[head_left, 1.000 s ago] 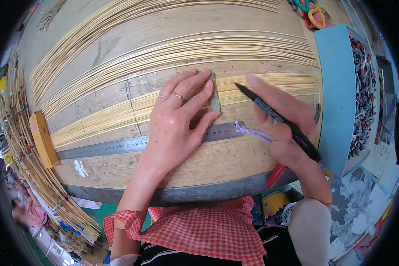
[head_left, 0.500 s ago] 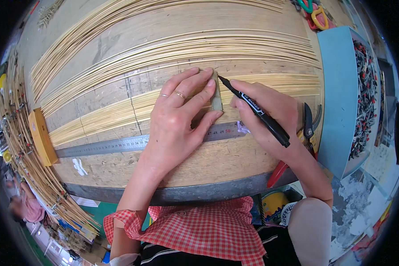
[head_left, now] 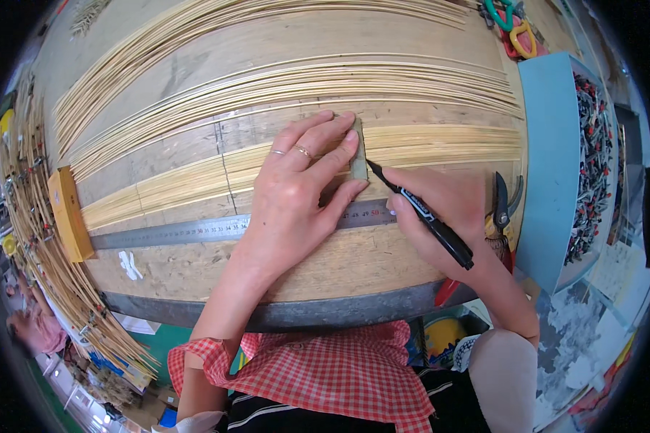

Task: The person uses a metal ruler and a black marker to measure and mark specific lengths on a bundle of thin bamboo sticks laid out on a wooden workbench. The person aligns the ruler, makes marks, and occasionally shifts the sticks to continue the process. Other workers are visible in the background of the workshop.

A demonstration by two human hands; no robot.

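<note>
Head view: at centre frame the left hand (head_left: 296,195) lay flat, fingers spread, pressing a small block (head_left: 358,148) onto the strips (head_left: 440,141). The right hand (head_left: 448,216), curled tight round a black marker (head_left: 422,215), held its tip against the block's lower edge, just above the ruler (head_left: 173,232).

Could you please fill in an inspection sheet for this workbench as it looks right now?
Surface: plywood bench top with a dark metal front edge.
Job's things: small block pressed onto pale thin strips; black marker tip at the block's edge; steel ruler lying across.
Clutter: orange block, pruning shears, blue bin of small parts.
Hands: left hand flat on block and ruler; right hand holds the marker.
Cables: nothing seen.
Surroundings: more strip bundles at the left.
</note>
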